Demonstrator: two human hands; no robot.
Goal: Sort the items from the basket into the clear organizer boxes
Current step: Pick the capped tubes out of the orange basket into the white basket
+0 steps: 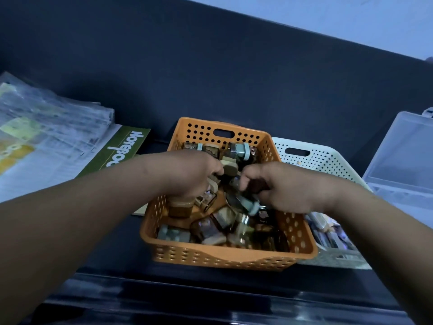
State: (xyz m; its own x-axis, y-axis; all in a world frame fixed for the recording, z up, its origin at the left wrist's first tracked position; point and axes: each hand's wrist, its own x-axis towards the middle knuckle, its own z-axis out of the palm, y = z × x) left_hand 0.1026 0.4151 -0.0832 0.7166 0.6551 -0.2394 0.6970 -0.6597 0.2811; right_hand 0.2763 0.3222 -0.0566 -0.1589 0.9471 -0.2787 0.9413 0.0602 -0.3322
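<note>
Risk notes: basket [234, 259] at centre, items [220, 221] heaped inside. Left hand [192, 174] fingers [214, 170] curled into heap, hold hidden, cannot tell. Right hand [285, 188] pinches dark piece [256, 186]. Heap is tangled: lift may drag neighbours over rim. Box [403, 156] at 3 o'clock, white basket [304, 158] between: loose pinch may drop piece there.

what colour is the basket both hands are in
The basket is orange, clearest in the head view.
</note>
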